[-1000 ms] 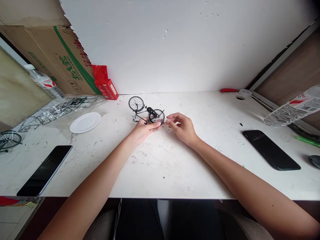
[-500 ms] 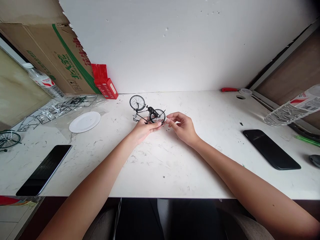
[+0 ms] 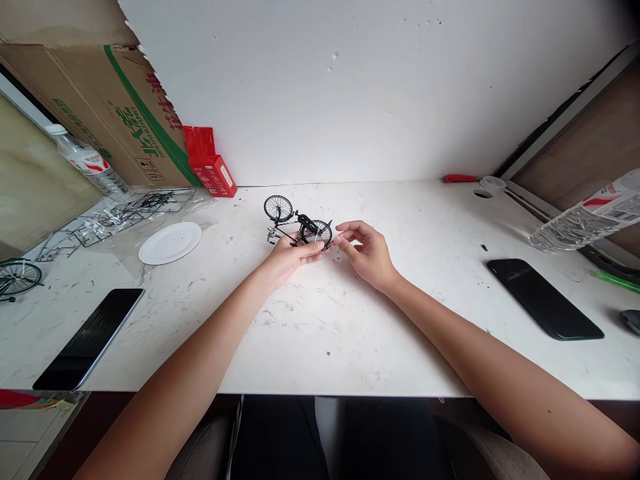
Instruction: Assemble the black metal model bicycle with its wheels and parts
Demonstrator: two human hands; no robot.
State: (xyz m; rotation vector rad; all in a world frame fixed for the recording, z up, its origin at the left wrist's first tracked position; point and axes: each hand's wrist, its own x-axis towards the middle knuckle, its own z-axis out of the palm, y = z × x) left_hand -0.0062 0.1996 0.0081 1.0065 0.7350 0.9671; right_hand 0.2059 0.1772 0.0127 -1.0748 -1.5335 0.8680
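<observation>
A small black model bicycle [image 3: 306, 224] lies tipped over on its side in my left hand [image 3: 286, 259]. The left thumb presses near the lower edge of its right-hand wheel, with the other fingers underneath. My right hand [image 3: 367, 255] is at that same wheel, thumb and a fingertip pinched together close to the rim. A thin reddish sliver shows at this pinch, too small to name. The bicycle's other wheel [image 3: 278, 208] points away to the upper left, and its silvery handlebar parts stick out beside the left hand.
Left: a white paper plate [image 3: 170, 243], dark plastic part frames [image 3: 120, 217], another model bicycle's wheel [image 3: 20, 277], a phone [image 3: 90, 337] and a red box [image 3: 213, 175]. Right: a black phone [image 3: 545, 299], a plastic bottle [image 3: 585, 210] and a red-handled tool [image 3: 460, 178].
The bicycle has turned slightly, its far wheel shifting a little right and down. My right index finger has lifted slightly, while the thumb stays by the wheel rim.
</observation>
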